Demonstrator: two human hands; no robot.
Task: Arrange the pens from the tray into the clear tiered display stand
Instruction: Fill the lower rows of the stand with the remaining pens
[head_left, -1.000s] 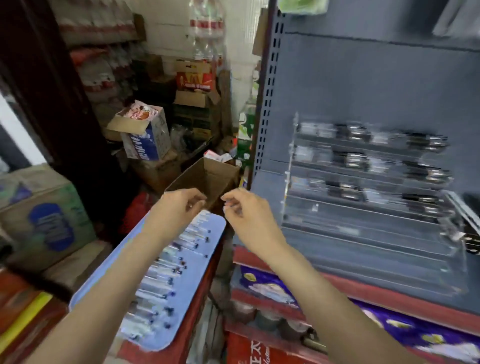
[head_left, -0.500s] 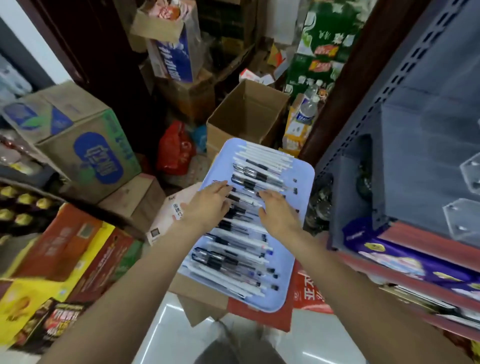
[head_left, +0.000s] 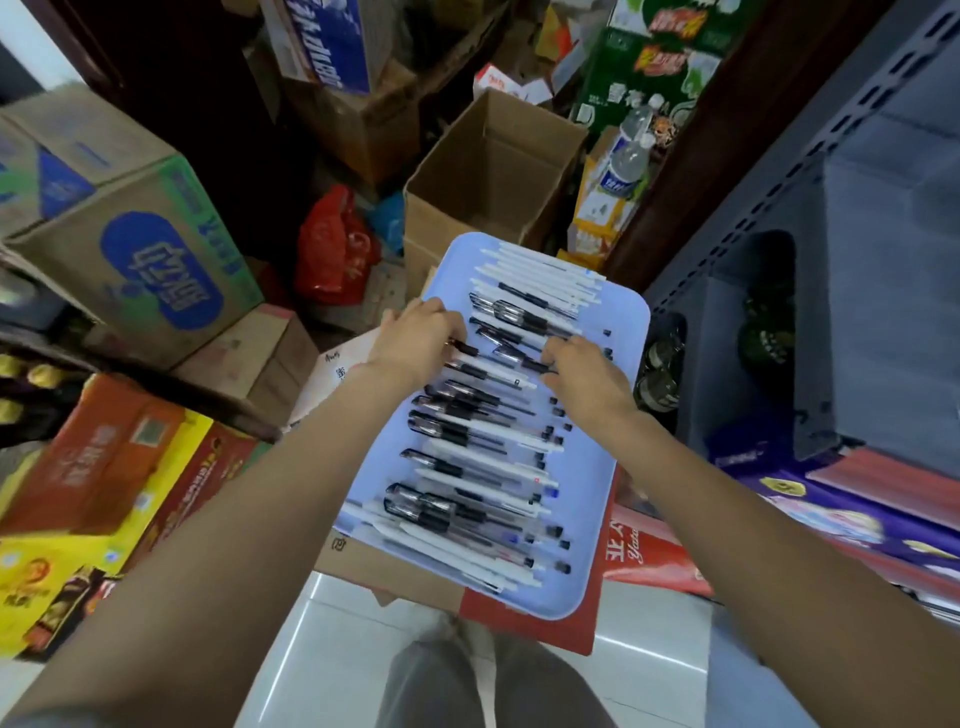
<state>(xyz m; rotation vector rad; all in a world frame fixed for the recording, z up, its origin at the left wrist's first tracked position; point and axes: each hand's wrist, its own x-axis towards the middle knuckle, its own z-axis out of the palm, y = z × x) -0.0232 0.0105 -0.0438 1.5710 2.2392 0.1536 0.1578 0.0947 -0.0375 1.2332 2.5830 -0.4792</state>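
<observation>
1. A pale blue tray (head_left: 621, 332) sits on stacked cardboard boxes, packed with pens (head_left: 467, 441) lying crosswise in rows, white ones at twelve o'clock, black-gripped clear ones below.
2. The left hand (head_left: 418, 340) is at the tray's nine o'clock edge, fingers curled down onto a pen with a dark, reddish tip; whether it truly grips, I cannot tell.
3. The right hand (head_left: 584, 374) is at three o'clock, fingers bent onto the pens; its hold is also unclear.
4. An open cardboard box (head_left: 493, 171) stands beyond the tray at twelve o'clock.
</observation>
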